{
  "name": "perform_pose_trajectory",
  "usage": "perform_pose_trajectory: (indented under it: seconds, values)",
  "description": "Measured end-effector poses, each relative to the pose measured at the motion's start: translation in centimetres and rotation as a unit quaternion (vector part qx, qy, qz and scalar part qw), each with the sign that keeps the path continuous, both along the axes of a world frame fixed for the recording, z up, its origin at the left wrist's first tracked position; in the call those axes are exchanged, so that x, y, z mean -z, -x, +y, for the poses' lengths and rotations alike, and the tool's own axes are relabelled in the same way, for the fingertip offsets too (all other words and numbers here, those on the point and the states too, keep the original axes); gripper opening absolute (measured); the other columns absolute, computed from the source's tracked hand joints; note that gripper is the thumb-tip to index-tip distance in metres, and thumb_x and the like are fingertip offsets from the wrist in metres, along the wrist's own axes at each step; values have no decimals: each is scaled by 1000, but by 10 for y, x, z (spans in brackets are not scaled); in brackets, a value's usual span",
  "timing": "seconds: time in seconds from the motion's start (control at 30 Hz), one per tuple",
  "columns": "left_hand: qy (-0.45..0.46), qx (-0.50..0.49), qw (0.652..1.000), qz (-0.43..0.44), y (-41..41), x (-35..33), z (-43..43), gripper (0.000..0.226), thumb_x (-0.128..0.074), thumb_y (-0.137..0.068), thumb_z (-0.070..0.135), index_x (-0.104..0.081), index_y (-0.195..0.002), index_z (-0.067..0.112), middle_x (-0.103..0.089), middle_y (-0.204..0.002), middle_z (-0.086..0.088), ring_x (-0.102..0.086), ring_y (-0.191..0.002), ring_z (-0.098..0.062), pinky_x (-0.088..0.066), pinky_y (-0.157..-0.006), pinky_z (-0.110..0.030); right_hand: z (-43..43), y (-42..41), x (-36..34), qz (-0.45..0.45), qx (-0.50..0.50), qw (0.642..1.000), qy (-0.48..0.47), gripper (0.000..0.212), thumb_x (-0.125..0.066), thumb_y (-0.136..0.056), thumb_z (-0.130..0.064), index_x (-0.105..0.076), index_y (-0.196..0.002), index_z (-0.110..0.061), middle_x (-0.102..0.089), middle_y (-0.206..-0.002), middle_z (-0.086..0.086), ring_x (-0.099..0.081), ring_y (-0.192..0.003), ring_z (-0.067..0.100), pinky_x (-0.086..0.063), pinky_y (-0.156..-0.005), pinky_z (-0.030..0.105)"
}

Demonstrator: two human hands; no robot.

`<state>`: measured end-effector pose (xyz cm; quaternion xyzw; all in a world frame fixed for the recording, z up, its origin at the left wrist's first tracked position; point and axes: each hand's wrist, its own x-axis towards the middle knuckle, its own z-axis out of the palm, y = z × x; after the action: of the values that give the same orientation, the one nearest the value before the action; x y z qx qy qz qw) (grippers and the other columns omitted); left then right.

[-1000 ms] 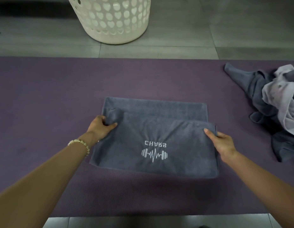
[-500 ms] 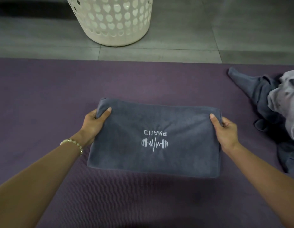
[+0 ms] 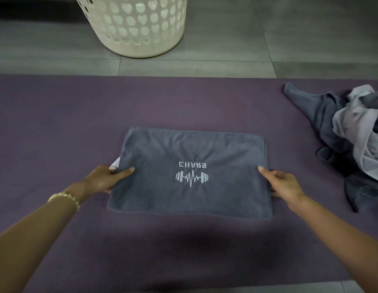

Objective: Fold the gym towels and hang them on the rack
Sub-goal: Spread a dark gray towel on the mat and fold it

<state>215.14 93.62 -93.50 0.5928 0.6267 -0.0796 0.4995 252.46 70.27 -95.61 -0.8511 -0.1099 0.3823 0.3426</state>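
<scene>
A folded grey gym towel (image 3: 190, 153) with a white dumbbell logo lies flat on the purple mat (image 3: 57, 127), logo upside down to me. My left hand (image 3: 105, 178) pinches its left edge, thumb on top, beside a small white tag. At the towel's right edge, my right hand (image 3: 283, 183) grips in the same way. A heap of unfolded grey and pale lilac towels (image 3: 352, 142) lies at the mat's right end. No rack is in view.
A cream laundry basket (image 3: 137, 28) with heart-shaped holes stands on the grey tiled floor (image 3: 268, 39) beyond the mat. The mat's near edge meets tiles at the bottom of the view.
The near half of the towel was folded away from me onto the far edge. Both hands have since slid back along the side edges toward me.
</scene>
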Motion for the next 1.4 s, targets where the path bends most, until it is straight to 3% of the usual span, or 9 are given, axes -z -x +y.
perform_pose_trajectory:
  seconds: [0.23, 0.63, 0.73, 0.87, 0.97, 1.07, 1.17, 1.3, 1.4]
  values:
    - [-216, -61, 974, -37, 11, 23, -58, 40, -49, -97, 30, -42, -62, 13, -44, -57, -2, -41, -56, -20, -31, -50, -31, -41, 51, 12, -207, -35, 977, 27, 42, -57, -92, -40, -46, -63, -12, -51, -57, 4, -53, -65, 30, -34, -59, 34]
    - [-294, -67, 953, 2, 19, 41, -67, 29, -52, -95, 32, -47, -75, 12, -51, -69, -4, -48, -68, -25, -34, -58, -33, -36, 53, 14, -295, -63, 951, 63, 32, -41, -99, -39, -48, -87, -10, -53, -69, 7, -59, -78, 37, -31, -59, 34]
    - [-307, -88, 947, 12, 21, 44, -64, 34, -65, -85, 41, -52, -89, 10, -51, -87, -2, -47, -83, -20, -39, -70, -33, -33, 56, 11, -346, -67, 936, 15, 32, -50, -96, -35, -50, -113, -8, -59, -98, 10, -58, -95, 37, -43, -73, 40]
    - [-254, -41, 966, 34, 22, 38, -53, 39, -69, -81, 45, -53, -86, 10, -54, -72, 2, -53, -69, -20, -37, -57, -27, -21, 72, 16, -382, -313, 869, -1, 61, -25, -95, -52, -37, -145, -21, -29, -155, 2, -26, -142, 24, -19, -115, 40]
    - [-187, -25, 982, 22, 15, 28, -44, 34, -68, -85, 38, -57, -75, 7, -57, -64, -2, -57, -64, -21, -37, -52, -26, -11, 81, 23, -344, -443, 826, 59, 77, 16, -80, -71, 6, -148, -36, 17, -155, -14, 15, -146, 12, 14, -118, 32]
    - [-64, -60, 996, -24, 9, 18, -32, 36, -69, -85, 35, -65, -104, 5, -67, -99, -9, -62, -94, -27, -48, -79, -34, -9, 85, 30, -341, -454, 818, 95, 84, 34, -67, -73, 21, -143, -39, 29, -150, -15, 27, -141, 9, 21, -114, 31]
    - [40, -65, 993, -86, 7, 0, -24, 43, -69, -85, 30, -57, -121, 10, -65, -114, -2, -61, -101, -18, -45, -84, -28, -10, 83, 29, -309, -428, 848, 49, 83, 18, -77, -74, 3, -149, -35, 15, -155, -17, 19, -143, 6, 17, -116, 28]
    - [138, -97, 972, -160, -6, -32, -22, 78, -91, -52, 37, -58, -118, 11, -72, -107, -5, -70, -88, -17, -54, -65, -25, -16, 78, 13, -268, -323, 905, -68, 54, -29, -97, -51, -42, -141, -23, -33, -150, -11, -32, -137, 9, -23, -116, 30]
    - [117, -110, 962, -222, -44, -54, -35, 51, -78, -76, 18, -49, -118, 19, -69, -103, 0, -70, -80, -11, -57, -58, -22, -13, 82, 3, -182, -235, 946, -132, 26, -40, -100, -33, -55, -121, -27, -51, -127, -10, -55, -106, 3, -43, -93, 20]
